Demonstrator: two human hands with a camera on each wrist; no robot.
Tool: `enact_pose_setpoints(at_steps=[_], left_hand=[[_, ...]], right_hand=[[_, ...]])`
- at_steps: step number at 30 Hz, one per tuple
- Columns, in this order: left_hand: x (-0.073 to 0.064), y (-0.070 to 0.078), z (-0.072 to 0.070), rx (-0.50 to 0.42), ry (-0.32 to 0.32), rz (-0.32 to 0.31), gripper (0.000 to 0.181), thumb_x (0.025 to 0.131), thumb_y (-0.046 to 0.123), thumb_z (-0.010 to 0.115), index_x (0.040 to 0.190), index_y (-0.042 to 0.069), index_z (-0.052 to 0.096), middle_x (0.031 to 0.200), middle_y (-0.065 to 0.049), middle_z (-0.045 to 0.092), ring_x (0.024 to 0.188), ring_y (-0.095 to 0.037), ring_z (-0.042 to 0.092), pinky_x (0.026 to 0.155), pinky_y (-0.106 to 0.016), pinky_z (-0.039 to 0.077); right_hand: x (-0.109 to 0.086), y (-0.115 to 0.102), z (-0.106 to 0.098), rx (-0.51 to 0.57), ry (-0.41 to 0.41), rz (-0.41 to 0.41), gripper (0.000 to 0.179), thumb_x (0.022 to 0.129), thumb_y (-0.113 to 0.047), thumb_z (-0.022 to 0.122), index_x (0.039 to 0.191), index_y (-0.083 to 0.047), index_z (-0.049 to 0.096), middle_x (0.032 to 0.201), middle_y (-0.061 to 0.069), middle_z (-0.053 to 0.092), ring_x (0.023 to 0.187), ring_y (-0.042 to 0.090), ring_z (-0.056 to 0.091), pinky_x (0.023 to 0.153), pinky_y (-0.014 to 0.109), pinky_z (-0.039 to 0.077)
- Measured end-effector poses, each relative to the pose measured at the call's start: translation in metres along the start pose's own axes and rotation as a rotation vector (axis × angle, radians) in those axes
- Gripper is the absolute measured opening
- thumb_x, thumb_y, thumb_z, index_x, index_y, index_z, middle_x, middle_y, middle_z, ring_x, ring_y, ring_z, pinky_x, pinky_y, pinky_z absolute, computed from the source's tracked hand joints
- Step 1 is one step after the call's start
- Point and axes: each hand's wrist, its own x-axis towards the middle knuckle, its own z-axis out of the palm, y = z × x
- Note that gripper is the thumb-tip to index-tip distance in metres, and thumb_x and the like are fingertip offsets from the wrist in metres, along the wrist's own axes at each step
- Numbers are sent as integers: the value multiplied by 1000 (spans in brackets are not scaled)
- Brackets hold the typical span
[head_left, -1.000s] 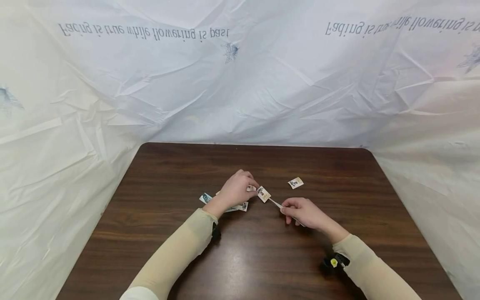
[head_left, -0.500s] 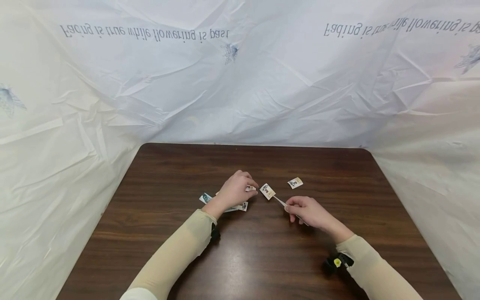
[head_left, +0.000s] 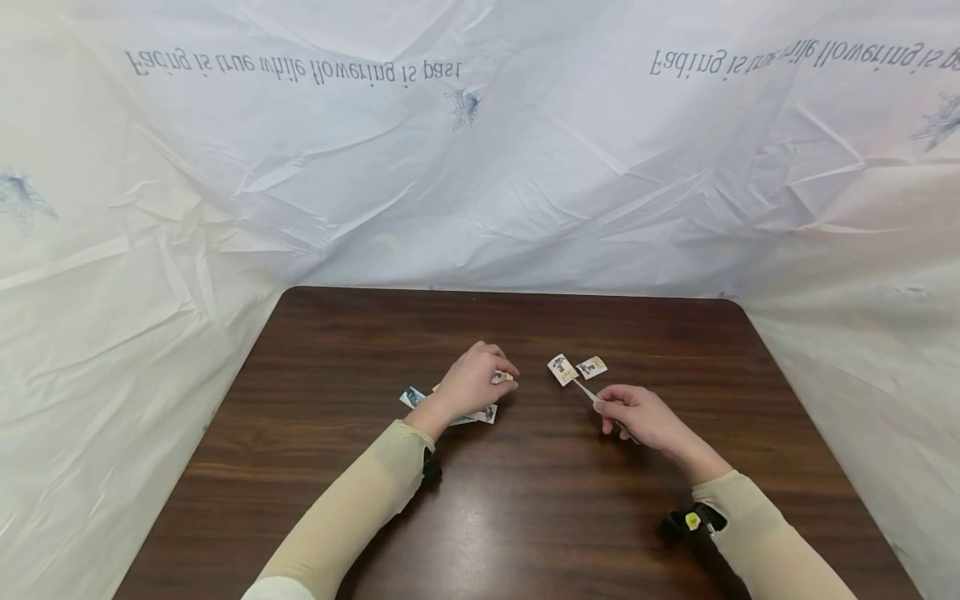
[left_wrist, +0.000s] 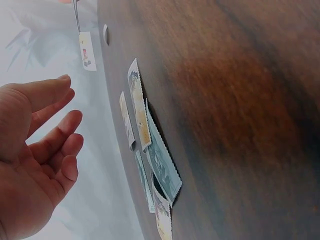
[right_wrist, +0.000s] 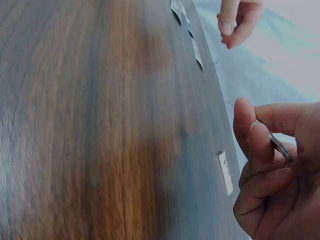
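My right hand [head_left: 637, 417] pinches slim metal tweezers [head_left: 587, 390]. At their tips hangs a small white postage stamp [head_left: 562, 370] with a printed picture, also raised above the table in the left wrist view. A second stamp [head_left: 592, 367] lies flat just right of it. My left hand [head_left: 474, 379] hovers over several loose stamps [left_wrist: 137, 110], fingers loosely bent and nothing between them. Some of those stamps are yellowish, others blue-green with toothed edges, and a few overlap. From the head view, the left hand hides part of that group.
A dark brown wooden table [head_left: 480, 500] spreads under both hands, with rounded far corners. White plastic sheeting [head_left: 480, 208] with printed text hangs behind it and along both sides. Both wrists carry a black strapped device.
My right hand has carried the tweezers and the stamp to the right and slightly away, from beside the left hand to near the lone stamp. The left hand has stayed put.
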Motion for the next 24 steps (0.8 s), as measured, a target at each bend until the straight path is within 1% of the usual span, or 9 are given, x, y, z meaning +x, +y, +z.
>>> enact_pose_setpoints(at_steps=[6, 10, 17, 24], left_hand=[[-2, -1, 0, -8, 4, 2, 19, 92, 29, 73, 106, 18, 80, 103, 6, 65, 96, -14, 53, 79, -30, 47], [-3, -2, 1, -9, 4, -3, 19, 93, 29, 72, 107, 19, 79, 104, 6, 65, 96, -14, 53, 79, -30, 47], [-5, -2, 1, -17, 1, -20, 19, 93, 30, 72, 107, 18, 79, 103, 6, 65, 94, -13, 52, 77, -30, 46], [-6, -2, 0, -10, 5, -23, 19, 94, 29, 71, 107, 18, 79, 103, 6, 64, 93, -13, 51, 75, -29, 46]], right_hand=[[-2, 7, -10, 15, 31, 9, 29, 100, -30, 60, 109, -3, 65, 75, 9, 66, 60, 20, 56, 52, 31, 47], [-2, 13, -16, 18, 50, 13, 31, 101, -30, 60, 110, -1, 64, 76, 9, 66, 61, 20, 56, 53, 33, 49], [-1, 23, -23, 15, 61, 47, 32, 101, -33, 58, 113, -3, 63, 78, 8, 66, 64, 22, 58, 56, 34, 50], [0, 27, -26, 17, 67, 62, 35, 102, -34, 58, 115, -2, 62, 79, 9, 66, 64, 22, 58, 58, 35, 50]])
